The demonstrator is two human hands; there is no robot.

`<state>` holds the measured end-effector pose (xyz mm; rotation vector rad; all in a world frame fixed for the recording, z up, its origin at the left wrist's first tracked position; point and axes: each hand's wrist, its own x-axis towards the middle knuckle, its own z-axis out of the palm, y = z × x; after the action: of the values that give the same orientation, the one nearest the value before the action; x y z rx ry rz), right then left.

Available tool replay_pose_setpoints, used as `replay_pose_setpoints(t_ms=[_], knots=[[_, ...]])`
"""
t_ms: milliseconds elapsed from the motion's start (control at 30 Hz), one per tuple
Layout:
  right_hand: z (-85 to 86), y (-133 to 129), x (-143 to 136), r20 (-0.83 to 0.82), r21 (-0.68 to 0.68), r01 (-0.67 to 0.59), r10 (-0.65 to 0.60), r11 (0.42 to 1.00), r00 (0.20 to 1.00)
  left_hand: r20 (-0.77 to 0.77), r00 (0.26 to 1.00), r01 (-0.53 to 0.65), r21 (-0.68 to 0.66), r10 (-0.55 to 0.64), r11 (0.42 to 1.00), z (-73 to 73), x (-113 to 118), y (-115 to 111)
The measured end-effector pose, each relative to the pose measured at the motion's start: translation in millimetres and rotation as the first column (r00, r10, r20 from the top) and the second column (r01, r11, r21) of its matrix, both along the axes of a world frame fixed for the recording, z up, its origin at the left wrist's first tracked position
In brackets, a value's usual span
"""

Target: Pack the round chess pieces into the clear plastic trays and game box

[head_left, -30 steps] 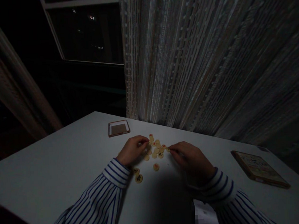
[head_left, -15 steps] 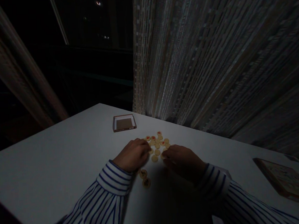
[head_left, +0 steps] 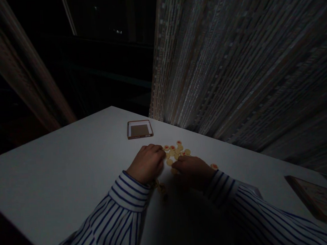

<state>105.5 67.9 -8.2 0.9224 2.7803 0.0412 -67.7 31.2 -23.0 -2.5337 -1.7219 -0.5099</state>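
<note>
Left hand (head_left: 148,163) curled at left edge of round pieces (head_left: 171,153); right hand (head_left: 193,171) curled over near-right edge. Pieces on tabletop (head_left: 84,168), between and past hands. Cannot tell if either holds any.

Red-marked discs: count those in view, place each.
5 clearly visible: three discs at the far side of the cluster, one disc just beyond the right hand, one disc by the right cuff. More may be hidden.

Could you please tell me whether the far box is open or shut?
The box is open: its inside shows, with no lid on.
</note>
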Motion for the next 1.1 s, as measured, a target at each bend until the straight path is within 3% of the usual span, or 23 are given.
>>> replay_pose_setpoints(t_ms=[567, 900, 1100], knots=[[-6.5, 5, -6, 0.018, 0.023, -0.001, 0.0, 1.0, 1.0, -0.023, 0.999, -0.038, 0.013, 0.038, 0.999, -2.1, -2, 1], [-3.5, 5, 5, -0.174, -0.058, 0.044, -0.054, 0.997, 0.983, -0.017, 0.998, -0.06, 0.019, 0.061, 0.998, -2.9, -2, 1], [-1.2, 1, 9, -0.299, -0.192, 0.072, -0.128, 0.979, 0.946, -0.042, 0.996, -0.075, 0.024, 0.076, 0.997, -2.1, -2, 1]])
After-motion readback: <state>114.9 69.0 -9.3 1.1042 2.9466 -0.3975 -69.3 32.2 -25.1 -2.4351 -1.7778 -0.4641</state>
